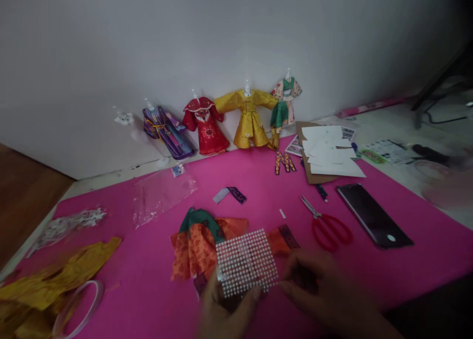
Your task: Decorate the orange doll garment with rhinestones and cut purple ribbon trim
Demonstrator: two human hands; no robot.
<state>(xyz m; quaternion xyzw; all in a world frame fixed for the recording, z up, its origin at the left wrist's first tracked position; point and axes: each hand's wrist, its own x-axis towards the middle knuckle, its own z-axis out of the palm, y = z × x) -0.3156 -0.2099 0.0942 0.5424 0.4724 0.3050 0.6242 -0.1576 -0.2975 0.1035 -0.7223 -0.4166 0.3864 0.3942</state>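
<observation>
One pearl-bead sheet (247,261) sits pinched in our left fingers (252,297) over orange doll clothing (201,243), seemingly tilted so its rows face us; our right fingers (297,293) curl near its corner (whether closed, we cannot tell).

Pearl sheet (247,263): clear, shiny backing, bumpy with glossy beads
Orange skirt (197,245), above the sheet's left: soft printed cloth
Scissors (327,224), right of the sheet: metal blades, smooth plastic-looking red handles
Phone (373,213), beyond the scissors: glossy black screen
</observation>
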